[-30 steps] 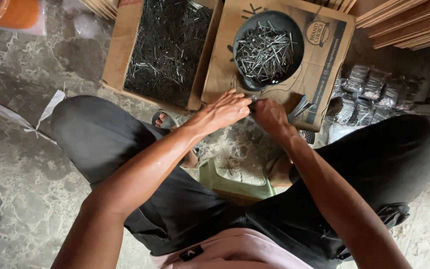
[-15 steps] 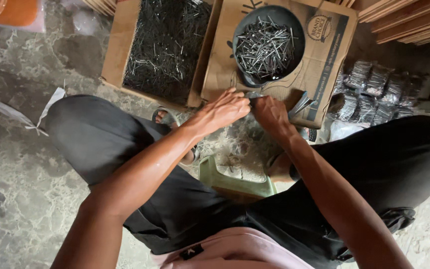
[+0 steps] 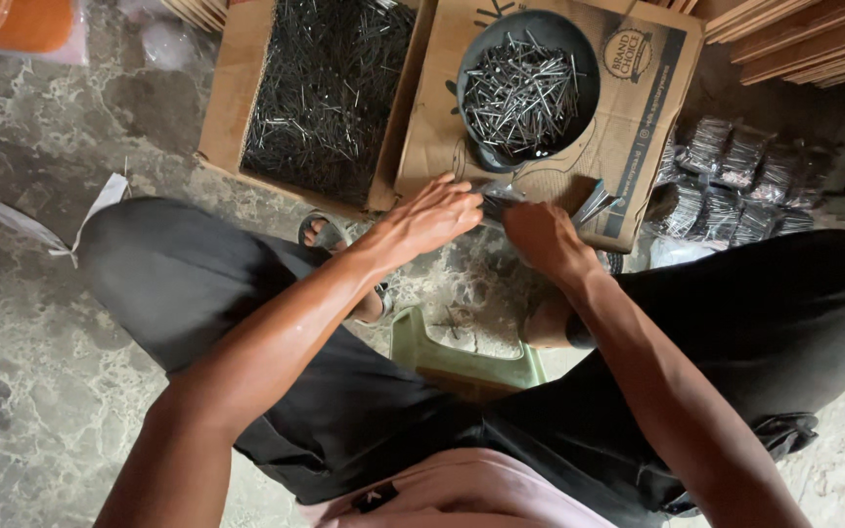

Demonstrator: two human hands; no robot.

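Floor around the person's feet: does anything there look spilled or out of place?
A torn white paper strip lies loose on the stone floor beside the person's knee, away from the work. Otherwise the nails sit inside the cardboard box and the black bowl, none plainly spilled. Both hands, left hand and right hand, work together.

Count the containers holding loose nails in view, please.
2: an open cardboard box at upper left and a black round bowl on the flattened cardboard beside it. Others may lie out of frame.

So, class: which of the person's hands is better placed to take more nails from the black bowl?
Probably the left hand: its fingertips lie just below the black bowl of nails. The right hand sits lower and looks closed around something small.
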